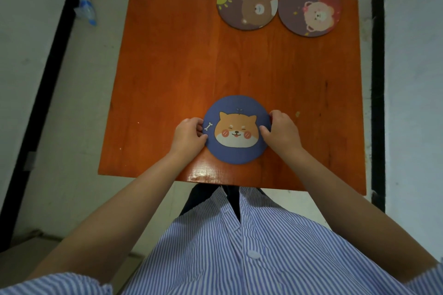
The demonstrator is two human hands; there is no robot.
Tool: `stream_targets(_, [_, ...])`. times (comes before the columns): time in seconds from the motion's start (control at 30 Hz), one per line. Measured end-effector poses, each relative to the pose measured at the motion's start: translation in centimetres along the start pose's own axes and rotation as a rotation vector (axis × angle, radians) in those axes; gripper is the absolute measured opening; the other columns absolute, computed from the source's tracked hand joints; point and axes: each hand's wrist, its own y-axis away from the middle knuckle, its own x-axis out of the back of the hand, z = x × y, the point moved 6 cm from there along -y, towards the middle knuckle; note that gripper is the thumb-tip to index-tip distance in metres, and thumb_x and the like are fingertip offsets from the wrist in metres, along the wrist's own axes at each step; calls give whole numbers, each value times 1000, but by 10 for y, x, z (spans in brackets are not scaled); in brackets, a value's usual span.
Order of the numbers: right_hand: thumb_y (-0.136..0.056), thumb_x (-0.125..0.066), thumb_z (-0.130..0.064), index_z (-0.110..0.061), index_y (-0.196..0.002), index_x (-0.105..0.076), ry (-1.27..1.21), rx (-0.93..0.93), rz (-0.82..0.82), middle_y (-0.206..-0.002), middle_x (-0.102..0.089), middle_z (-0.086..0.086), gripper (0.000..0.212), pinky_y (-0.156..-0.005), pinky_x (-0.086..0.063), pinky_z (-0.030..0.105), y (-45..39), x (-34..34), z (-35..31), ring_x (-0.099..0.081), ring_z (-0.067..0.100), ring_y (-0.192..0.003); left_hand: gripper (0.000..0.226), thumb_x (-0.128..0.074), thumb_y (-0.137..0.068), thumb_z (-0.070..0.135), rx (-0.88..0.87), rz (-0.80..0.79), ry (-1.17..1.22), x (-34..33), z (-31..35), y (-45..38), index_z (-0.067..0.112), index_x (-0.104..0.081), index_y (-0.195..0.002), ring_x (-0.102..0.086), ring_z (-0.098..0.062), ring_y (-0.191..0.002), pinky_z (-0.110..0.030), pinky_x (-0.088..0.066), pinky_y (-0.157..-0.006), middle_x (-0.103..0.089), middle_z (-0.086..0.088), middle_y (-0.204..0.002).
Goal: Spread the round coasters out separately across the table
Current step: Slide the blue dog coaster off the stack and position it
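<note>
1. The blue dog coaster lies flat near the table's near edge, round with no long axis, its print upright toward the person.
2. The left hand and right hand pinch its opposite edges.
3. The brown bear coaster and pink bear coaster lie at the far end, rims just beside each other.

Blue dog-print coaster, orange table

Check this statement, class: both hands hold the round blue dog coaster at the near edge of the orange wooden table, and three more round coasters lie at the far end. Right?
Wrong in one respect: the head view shows two far coasters, the brown bear coaster and the pink bear coaster. The rest holds.
</note>
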Motion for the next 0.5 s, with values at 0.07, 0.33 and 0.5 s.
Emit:
stream_targets(0.07, [-90,-56,-17,1,-112,-50,17,27,7,-109,-56,22,28,-67,-36,30,1,0,-1,-55,33,-95,29,-60,-78,4,-7,-6,-3,0,0,0,5,-59,-107,-51,-16,-77,-25,-40,-73,-60,-17,-103])
stream_targets(0.33, [-93,-49,-21,-2,-116,-45,304,95,-92,-111,-58,19,29,-63,-43,35,-5,2,-14,-59,35,-94,27,-61,-79,9,-40,-77,-110,0,2,-3,5,-56,-105,-51,-20,-85,-28,-39,-73,-59,-15,-103])
stream_targets(0.5, [-92,-51,-30,-5,-111,-51,457,58,-74,-116,-56,17,31,-80,-47,41,-26,20,-44,-52,34,-107,23,-54,-85,22,-88,-109,-330,20,3,-20,6,-56,-102,-55,-30,-97,-36,-46,-75,-58,-14,-107])
